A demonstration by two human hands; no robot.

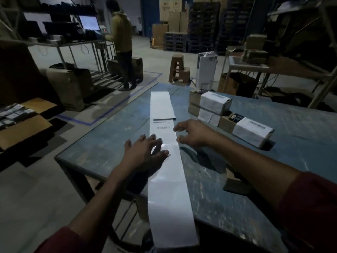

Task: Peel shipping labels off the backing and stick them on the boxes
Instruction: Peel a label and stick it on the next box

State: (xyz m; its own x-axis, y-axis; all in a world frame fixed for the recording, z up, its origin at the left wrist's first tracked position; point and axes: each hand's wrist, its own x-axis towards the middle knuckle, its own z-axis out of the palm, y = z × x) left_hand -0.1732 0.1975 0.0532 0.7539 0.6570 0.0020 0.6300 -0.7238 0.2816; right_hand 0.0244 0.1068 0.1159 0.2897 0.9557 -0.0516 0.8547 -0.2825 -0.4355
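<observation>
Strip: long white glossy strip of label backing paper [169, 172] lies lengthwise down our worn blue-grey metal table [237, 207]; its near end hangs over the table edge toward us, and its far end is folded back on itself.
Label: one printed label with a barcode [161, 127] sits on the strip, just past our hands.
Left hand: our left hand [145, 154] lies flat on the strip's left edge, fingers straight and spread, pressing the paper down and gripping nothing.
Right hand: our right hand [193, 133] hovers at the strip's right edge beside the label, thumb and forefinger apart in a loose pincer; we cannot tell whether the fingertips touch the paper.
Sleeves: dark red sleeves cover both our forearms near the bottom corners.
Labelled box, near: brown cardboard box wrapped with a white label [248, 130] rests on the table to the right of our right hand.
Labelled boxes, far: two stacked brown cardboard boxes with white labels [207, 105] stand behind it, right of the strip.
Background: a person in a yellow top [122, 41] stands at a shelving bench with a lit screen, well apart from us.
</observation>
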